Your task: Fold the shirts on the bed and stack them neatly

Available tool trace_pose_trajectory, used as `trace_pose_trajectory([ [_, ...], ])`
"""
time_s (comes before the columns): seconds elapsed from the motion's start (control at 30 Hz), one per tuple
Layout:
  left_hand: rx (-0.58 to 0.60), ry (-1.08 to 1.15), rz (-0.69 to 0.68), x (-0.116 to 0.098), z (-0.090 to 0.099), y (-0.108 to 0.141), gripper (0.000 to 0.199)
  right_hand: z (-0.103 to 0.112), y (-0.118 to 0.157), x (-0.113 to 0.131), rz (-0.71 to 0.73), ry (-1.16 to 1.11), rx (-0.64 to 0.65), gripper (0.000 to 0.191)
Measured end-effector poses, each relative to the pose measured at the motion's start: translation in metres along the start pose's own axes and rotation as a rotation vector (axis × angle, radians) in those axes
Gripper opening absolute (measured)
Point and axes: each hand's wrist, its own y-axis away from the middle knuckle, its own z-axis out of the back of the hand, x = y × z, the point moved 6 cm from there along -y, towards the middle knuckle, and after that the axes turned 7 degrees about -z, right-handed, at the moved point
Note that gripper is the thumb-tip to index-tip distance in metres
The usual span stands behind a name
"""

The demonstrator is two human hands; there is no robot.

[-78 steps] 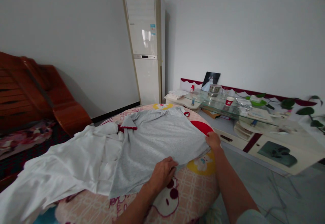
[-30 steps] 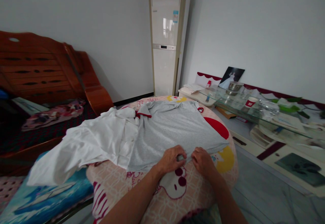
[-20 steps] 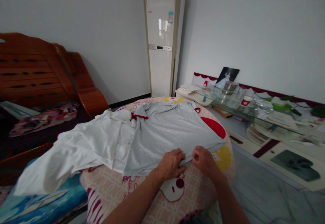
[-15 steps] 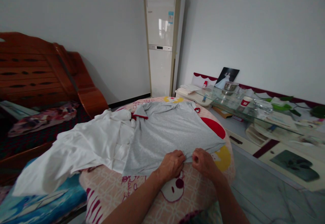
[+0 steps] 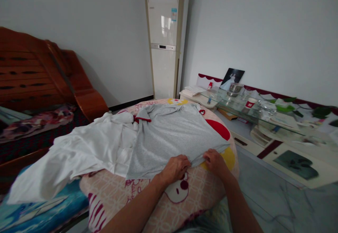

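A grey T-shirt (image 5: 169, 134) with dark red trim on its sleeves lies spread on a round table with a pink patterned cover (image 5: 195, 190). My left hand (image 5: 176, 168) is closed on the shirt's near hem, left of the hem's middle. Farther right along that same hem, my right hand (image 5: 215, 161) pinches the cloth, fingers curled. A short stretch of hem runs between the two hands. White clothing (image 5: 92, 146) lies crumpled to the left, touching the shirt and hanging past the table's left edge.
A wooden bench (image 5: 34, 74) stands at the left, with a blue printed cushion (image 5: 47, 208) nearer me. Behind the table rises a tall air conditioner (image 5: 163, 32). On the right, a low cabinet with a glass shelf (image 5: 237, 102) bears a paper cup (image 5: 250, 103) and a metal bowl (image 5: 235, 88).
My right hand has moved slightly away from the left along the hem, and the gap between them is wider. The whole view has shifted a little.
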Motion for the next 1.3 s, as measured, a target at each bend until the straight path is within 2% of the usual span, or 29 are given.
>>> trace_pose_trajectory([
  [0.3, -0.036, 0.034, -0.009, 0.003, 0.0, 0.001, 0.02, 0.002, 0.002, 0.003, -0.021, 0.134, -0.096, 0.019],
  [0.43, -0.064, 0.06, -0.017, 0.003, 0.0, 0.002, 0.033, 0.006, 0.005, 0.002, -0.02, 0.202, -0.006, 0.019],
  [0.53, -0.028, 0.023, -0.025, 0.0, -0.001, 0.001, 0.038, 0.012, 0.004, 0.006, -0.058, 0.236, 0.065, 0.019],
  [0.6, 0.02, -0.017, -0.041, -0.005, -0.003, 0.0, 0.033, 0.018, -0.001, 0.016, -0.07, 0.187, 0.056, 0.019],
  [0.67, 0.058, -0.055, -0.049, -0.009, -0.003, -0.002, 0.031, 0.021, -0.009, 0.03, -0.022, 0.102, 0.022, 0.019],
  [0.77, 0.079, -0.096, -0.03, -0.013, -0.002, -0.001, 0.029, 0.007, -0.016, 0.043, 0.013, 0.037, 0.073, 0.018],
  [0.87, 0.073, -0.074, 0.017, -0.011, -0.001, 0.003, 0.027, -0.013, -0.016, 0.04, -0.044, 0.057, 0.173, 0.015],
  [1.0, 0.042, 0.045, 0.134, 0.001, 0.002, 0.007, 0.015, -0.014, -0.026, 0.048, -0.018, 0.07, 0.17, 0.017],
  [1.07, -0.03, 0.076, 0.198, 0.013, 0.014, 0.009, 0.017, -0.01, -0.039, 0.066, 0.018, 0.028, 0.157, 0.019],
  [1.17, -0.243, 0.039, 0.332, 0.045, 0.05, 0.017, 0.019, -0.012, -0.061, 0.1, 0.099, -0.006, 0.108, 0.022],
  [1.23, -0.408, -0.051, 0.456, 0.073, 0.082, 0.032, 0.019, -0.025, -0.071, 0.117, 0.149, 0.022, 0.082, 0.027],
  [1.3, -0.525, -0.207, 0.623, 0.101, 0.112, 0.055, 0.023, -0.045, -0.075, 0.126, 0.172, 0.086, 0.082, 0.033],
])
